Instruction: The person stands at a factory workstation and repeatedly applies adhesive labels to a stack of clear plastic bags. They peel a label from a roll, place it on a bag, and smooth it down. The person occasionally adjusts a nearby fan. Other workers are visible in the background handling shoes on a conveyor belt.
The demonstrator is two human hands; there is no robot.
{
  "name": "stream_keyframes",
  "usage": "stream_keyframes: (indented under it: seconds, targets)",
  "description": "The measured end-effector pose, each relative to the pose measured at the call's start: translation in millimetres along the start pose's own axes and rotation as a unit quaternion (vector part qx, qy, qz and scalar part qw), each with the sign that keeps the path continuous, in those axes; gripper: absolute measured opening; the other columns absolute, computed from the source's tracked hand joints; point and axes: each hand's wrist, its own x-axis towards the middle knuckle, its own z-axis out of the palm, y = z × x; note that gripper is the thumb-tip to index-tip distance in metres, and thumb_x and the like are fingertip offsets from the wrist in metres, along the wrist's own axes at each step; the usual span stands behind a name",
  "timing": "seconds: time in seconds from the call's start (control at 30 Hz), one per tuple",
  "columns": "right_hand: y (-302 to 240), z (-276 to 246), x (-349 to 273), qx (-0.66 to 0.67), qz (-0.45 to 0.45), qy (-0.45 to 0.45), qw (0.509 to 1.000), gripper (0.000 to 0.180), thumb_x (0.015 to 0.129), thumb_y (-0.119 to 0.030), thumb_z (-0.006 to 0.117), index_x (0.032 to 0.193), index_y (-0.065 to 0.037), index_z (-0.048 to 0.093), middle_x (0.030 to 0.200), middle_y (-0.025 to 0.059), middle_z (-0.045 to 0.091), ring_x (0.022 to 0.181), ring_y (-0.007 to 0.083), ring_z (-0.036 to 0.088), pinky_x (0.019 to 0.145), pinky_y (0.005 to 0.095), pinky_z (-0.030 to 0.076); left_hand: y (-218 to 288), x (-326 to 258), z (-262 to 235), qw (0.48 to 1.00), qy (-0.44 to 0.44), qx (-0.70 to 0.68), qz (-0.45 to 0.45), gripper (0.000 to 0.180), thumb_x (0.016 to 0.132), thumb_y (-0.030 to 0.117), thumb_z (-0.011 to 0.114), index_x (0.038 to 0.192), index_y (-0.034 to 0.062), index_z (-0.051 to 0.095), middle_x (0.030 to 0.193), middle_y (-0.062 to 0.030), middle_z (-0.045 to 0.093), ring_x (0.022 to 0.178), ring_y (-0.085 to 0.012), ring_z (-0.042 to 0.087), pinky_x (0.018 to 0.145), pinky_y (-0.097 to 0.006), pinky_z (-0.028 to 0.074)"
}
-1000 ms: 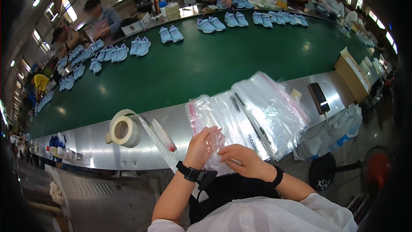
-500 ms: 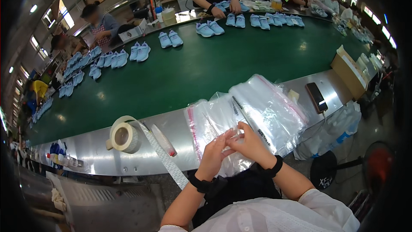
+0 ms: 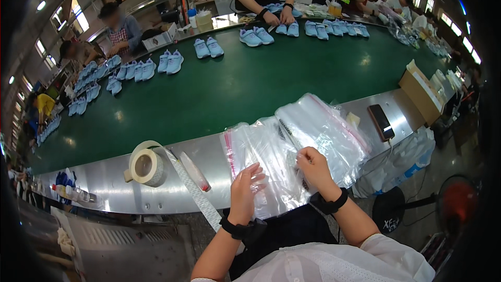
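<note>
Two stacks of clear plastic bags lie side by side on the metal table edge in front of me: a left stack (image 3: 245,149) with a pink-red seal strip and a right stack (image 3: 326,125) with a pinkish strip. My left hand (image 3: 245,188) is over the near part of the left stack, its fingers stretched out and apart, with nothing in them. Where the two stacks meet, my right hand (image 3: 314,167) has its fingers curled into a pinch. Whatever is between those fingertips, if anything, is too small and see-through to make out.
A sticker roll (image 3: 147,167) with its strip trailing toward me and a slim clear-and-red object (image 3: 194,171) lie left. A phone (image 3: 381,122) and an open carton (image 3: 421,94) are right. Light-blue shoes (image 3: 207,47) line the green belt's (image 3: 219,99) far side, with people working behind.
My hands were together over the left stack and have come apart. The left moved left and its fingers opened. The right moved slightly right. Across the belt, a person's hands shifted over a shoe pair.
</note>
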Motion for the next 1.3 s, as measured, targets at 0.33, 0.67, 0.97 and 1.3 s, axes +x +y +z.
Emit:
stream_keyframes:
  seconds: [0.33,0.67,0.97,1.3]
  targets:
    - [-23,26,-40,0.059,-0.103,-0.341,0.932,0.044,0.091,-0.024,0.051,0.128,-0.002,0.043,0.124,0.0168,0.049,0.115,0.0275,0.048,0.098,0.0343,0.036,3,-1,-9,0.985,0.011,-0.166,-0.047,0.057,0.095,0.039,0.04,0.141,0.0084,0.024,0.139,-0.0163,0.033,0.123,-0.0287,0.039,0.093,-0.042,0.039]
    - [-46,28,-50,-0.147,-0.344,-0.146,0.916,0.059,0.072,-0.019,0.071,0.121,0.001,0.046,0.112,0.0217,0.054,0.103,0.0362,0.053,0.085,0.0403,0.046,27,-39,-3,0.972,-0.083,-0.207,-0.078,0.049,0.094,0.03,0.044,0.135,0.0055,0.032,0.131,-0.0186,0.041,0.108,-0.0322,0.051,0.079,-0.039,0.048]
    - [67,-147,-14,0.107,0.182,0.208,0.955,0.014,0.09,-0.015,0.046,0.087,-0.006,0.058,0.074,0.001,0.059,0.064,0.0081,0.055,0.053,0.0204,0.041,-9,-123,-119,0.954,0.297,0.028,0.038,0.038,0.092,0.031,0.048,0.118,0.003,0.049,0.109,-0.0102,0.057,0.097,-0.0185,0.055,0.072,-0.03,0.046]
    - [1,-50,-58,-0.061,-0.108,0.036,0.992,0.011,0.086,-0.001,0.049,0.094,-0.001,0.057,0.097,0.0071,0.055,0.083,0.0142,0.053,0.069,0.0247,0.043,-58,-123,-111,0.988,0.064,0.038,-0.134,0.026,0.091,0.014,0.049,0.109,-0.002,0.057,0.1,-0.0088,0.063,0.088,-0.0155,0.06,0.077,-0.026,0.046]
